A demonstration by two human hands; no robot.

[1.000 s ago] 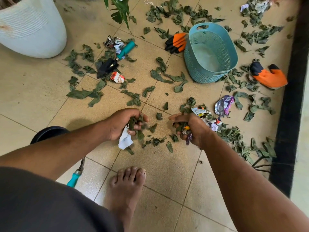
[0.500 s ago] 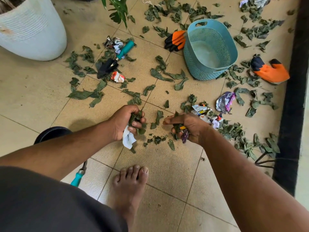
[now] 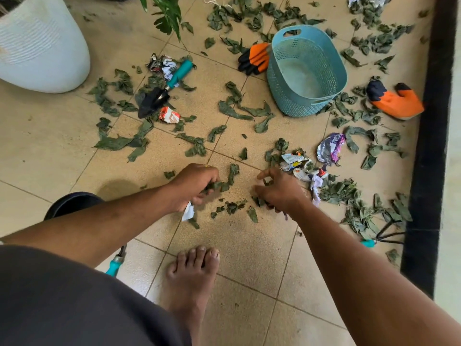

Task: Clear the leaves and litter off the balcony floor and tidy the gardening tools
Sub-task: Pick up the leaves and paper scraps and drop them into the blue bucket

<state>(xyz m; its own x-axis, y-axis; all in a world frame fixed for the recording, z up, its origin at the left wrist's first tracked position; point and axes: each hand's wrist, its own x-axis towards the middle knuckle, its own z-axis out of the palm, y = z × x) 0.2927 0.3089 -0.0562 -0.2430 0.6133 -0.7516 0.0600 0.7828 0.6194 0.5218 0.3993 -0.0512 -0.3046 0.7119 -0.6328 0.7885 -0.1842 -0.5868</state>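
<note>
While both hands work low in the middle of the frame, leaves (image 3: 232, 111) and litter (image 3: 298, 164) are seen strewn over the tiled floor (image 3: 50, 146). A bunch of leaves and a white paper scrap (image 3: 188, 212) are gripped in the curled fingers of the left hand (image 3: 197, 187). More leaves and a bit of wrapper are held under the curled lower fingers of the right hand (image 3: 280, 191), while its thumb and forefinger are spread above a leaf. A teal basket (image 3: 331, 58) is set at upper centre-right, with one orange glove (image 3: 254, 58) touching its left side and another glove (image 3: 396, 102) lying near its right. A trowel (image 3: 164, 89) is laid among leaves at upper left, near a white pot (image 3: 42, 51). A hand rake (image 3: 381, 237) is partly seen at the right edge, and a teal handle (image 3: 114, 265) under the left forearm.
</note>
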